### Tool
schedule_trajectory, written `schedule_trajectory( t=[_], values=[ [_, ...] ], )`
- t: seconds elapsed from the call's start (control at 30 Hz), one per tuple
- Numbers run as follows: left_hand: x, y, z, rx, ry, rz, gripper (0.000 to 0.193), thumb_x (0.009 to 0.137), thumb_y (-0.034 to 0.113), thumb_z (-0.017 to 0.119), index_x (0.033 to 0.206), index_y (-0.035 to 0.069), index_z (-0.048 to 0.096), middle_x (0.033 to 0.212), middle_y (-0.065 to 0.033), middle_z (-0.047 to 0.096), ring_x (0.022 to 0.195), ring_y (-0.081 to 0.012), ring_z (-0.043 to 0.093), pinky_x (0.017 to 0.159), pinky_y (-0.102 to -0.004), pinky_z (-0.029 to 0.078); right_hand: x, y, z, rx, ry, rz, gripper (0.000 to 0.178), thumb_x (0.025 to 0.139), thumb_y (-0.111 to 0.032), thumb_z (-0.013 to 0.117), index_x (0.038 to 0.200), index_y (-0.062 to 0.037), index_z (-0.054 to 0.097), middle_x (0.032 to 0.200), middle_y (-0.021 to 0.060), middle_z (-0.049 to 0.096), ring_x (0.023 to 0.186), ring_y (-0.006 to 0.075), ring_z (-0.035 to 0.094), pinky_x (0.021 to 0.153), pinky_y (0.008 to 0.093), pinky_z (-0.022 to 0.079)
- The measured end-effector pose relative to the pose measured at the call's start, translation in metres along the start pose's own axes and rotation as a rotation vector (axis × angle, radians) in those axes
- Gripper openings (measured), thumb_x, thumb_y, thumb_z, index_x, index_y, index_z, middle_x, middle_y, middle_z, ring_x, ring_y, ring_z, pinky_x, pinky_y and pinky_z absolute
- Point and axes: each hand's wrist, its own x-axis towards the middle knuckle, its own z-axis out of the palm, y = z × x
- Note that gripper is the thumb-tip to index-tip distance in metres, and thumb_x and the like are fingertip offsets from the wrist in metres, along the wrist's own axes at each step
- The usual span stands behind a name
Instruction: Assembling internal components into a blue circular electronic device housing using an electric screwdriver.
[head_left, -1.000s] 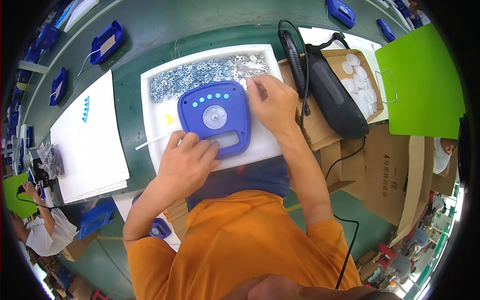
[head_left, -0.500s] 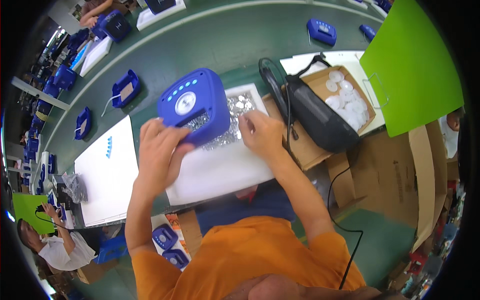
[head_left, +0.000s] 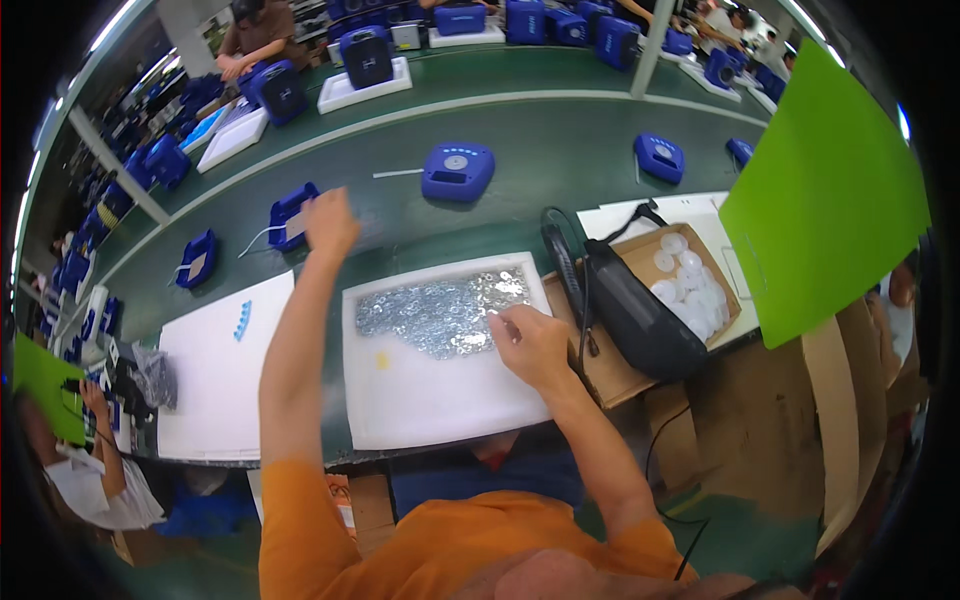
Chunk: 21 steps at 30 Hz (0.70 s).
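Head view: the open blue shell lies on the surface just left of your left hand, the nearer one, whose grip is too blurred to tell open from closed. Your right hand is curled at the edge of the metal washers, any hold hidden. The shell's long axis slants away from you and rightward, its white cable trailing left and toward you.

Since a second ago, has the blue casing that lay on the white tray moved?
Yes, forward: the blue casing now lies beyond the white tray, on the green bench.
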Motion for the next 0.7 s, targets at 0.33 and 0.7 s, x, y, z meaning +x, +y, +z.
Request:
schedule_trajectory(
  t=[0.33,0.7],
  values=[
    [-0.047,-0.169,0.054,0.308,-0.141,-0.001,0.022,0.109,0.021,0.064,0.121,0.017,0.082,0.110,-0.0096,0.085,0.109,-0.0324,0.081,0.125,-0.0711,0.042,0.058,-0.127,-0.095,0.621,0.054,-0.440,0.078,0.103,-0.075,0.076,0.097,0.0029,0.083,0.072,0.0036,0.071,0.058,0.0198,0.069,0.050,0.0343,0.048],
    [-0.032,-0.153,-0.034,0.029,0.112,0.147,0.023,0.112,0.028,0.072,0.127,0.012,0.081,0.120,-0.0099,0.086,0.114,-0.0315,0.081,0.120,-0.0526,0.053,0.061,-0.151,-0.124,0.460,0.060,-0.599,0.077,0.103,-0.076,0.069,0.099,-0.0003,0.080,0.072,0.0055,0.073,0.054,0.0170,0.064,0.047,0.0306,0.043]
  ],
)
